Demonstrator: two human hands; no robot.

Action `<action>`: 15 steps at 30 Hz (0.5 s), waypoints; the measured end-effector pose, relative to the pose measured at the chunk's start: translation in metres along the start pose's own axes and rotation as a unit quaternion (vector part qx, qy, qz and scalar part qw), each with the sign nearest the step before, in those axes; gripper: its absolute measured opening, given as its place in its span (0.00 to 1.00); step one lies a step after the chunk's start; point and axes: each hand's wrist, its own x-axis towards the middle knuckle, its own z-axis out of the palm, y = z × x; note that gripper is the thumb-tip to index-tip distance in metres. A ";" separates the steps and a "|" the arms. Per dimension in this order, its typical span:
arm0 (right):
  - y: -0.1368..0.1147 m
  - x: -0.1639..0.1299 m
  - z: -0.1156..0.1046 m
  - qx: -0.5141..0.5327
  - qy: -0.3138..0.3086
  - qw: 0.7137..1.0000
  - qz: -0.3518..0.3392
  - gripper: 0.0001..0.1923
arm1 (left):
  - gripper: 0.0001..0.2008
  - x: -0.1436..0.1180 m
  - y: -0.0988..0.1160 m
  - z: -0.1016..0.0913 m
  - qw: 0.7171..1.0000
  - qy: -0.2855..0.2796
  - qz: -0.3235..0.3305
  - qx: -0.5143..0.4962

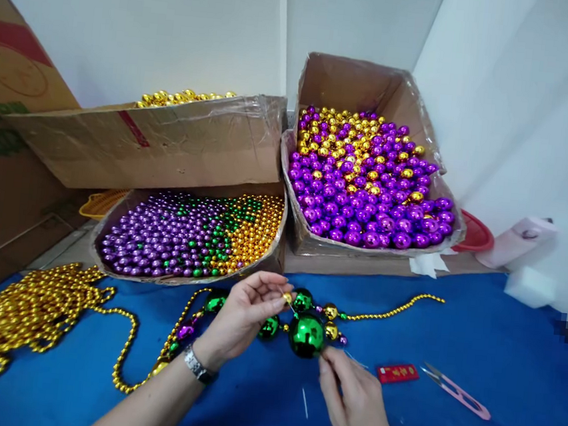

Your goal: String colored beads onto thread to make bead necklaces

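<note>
My left hand (249, 313) pinches a small gold bead (287, 298) on a thin thread, thumb against fingertips. Beside it hangs a large shiny green ball (307, 336), raised above the blue tabletop. At the ball's lower right my right hand (354, 397) is closed, fingertips pinched where the thread seems to come out; the thread itself is hard to make out there. Around and behind the hands lies a bead necklace with more green balls (302, 300), gold balls (329, 311), a purple ball (185, 331) and a strand of small gold beads (395, 311).
Coiled gold bead strands (23, 315) heap at the left. Behind stand a carton of purple, green and gold beads (186, 237) and a carton of purple and gold balls (367, 181). Pink thread snips (457, 392) and a red packet (398, 373) lie at the right.
</note>
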 end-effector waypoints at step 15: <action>0.013 0.023 -0.005 0.066 -0.034 0.996 0.046 0.16 | 0.07 0.003 0.027 0.033 0.940 -0.061 0.105 0.318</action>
